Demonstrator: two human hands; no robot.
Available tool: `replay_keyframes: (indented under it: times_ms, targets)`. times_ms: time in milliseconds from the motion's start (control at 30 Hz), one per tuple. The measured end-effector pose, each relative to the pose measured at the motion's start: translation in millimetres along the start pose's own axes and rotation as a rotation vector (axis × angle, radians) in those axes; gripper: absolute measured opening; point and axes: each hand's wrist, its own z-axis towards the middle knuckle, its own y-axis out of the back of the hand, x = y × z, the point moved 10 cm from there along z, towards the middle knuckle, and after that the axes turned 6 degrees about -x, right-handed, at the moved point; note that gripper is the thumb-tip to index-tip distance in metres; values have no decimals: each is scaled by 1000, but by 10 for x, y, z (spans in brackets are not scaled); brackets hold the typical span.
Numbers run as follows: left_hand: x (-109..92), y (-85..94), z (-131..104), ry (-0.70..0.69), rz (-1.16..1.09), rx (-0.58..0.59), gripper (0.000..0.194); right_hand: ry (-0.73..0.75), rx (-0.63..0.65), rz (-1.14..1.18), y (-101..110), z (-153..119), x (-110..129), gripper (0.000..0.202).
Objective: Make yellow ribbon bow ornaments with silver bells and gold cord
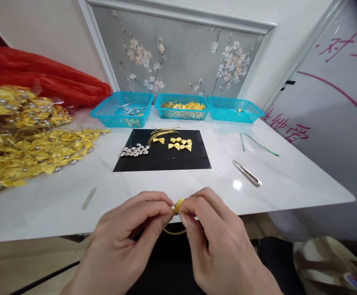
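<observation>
A small yellow ribbon bow [178, 203] is pinched between my two hands, just in front of the table's near edge. My left hand [129, 235] grips its left side with thumb and fingertips, and my right hand [220, 237] grips the right. A thin gold cord [174, 233] loops down below the bow; my fingers hide most of the join. Beyond, on a black mat [163, 162], lie a cluster of silver beads [135, 150], several yellow bows [180, 144] and a bunch of gold cords [163, 131].
Three blue baskets stand along the back: left [121, 121], middle [183, 115], right [235, 116]. Thread snips [246, 173] lie at right, near a green-tipped strip [260, 144]. Bagged yellow bow strands [43, 155] and red plastic [43, 78] cover the left side.
</observation>
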Motion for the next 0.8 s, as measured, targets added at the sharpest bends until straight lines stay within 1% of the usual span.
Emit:
replay_keyframes:
  times_ms: [100, 200, 300, 467, 533, 667, 800]
  targets:
    - [-5, -1, 12, 4, -16, 11, 22, 23, 12, 5, 13, 0, 12, 18]
    - [9, -1, 16, 38, -30, 21, 21, 51, -5, 1, 30, 13, 31, 19]
    - [68, 5, 16, 95, -59, 20, 19, 93, -24, 10, 42, 28, 64, 21]
    - [193, -26, -1, 178, -118, 54, 18, 96, 6, 68, 35, 41, 55, 21]
    - [194, -19, -2, 173, -110, 47, 18, 95, 3, 84, 46, 45, 51, 19]
    - [125, 13, 5, 124, -75, 10, 20, 84, 10, 100, 42, 55, 49, 18]
    - [67, 15, -12, 79, -39, 13, 18, 68, 5, 98, 48, 66, 54, 18]
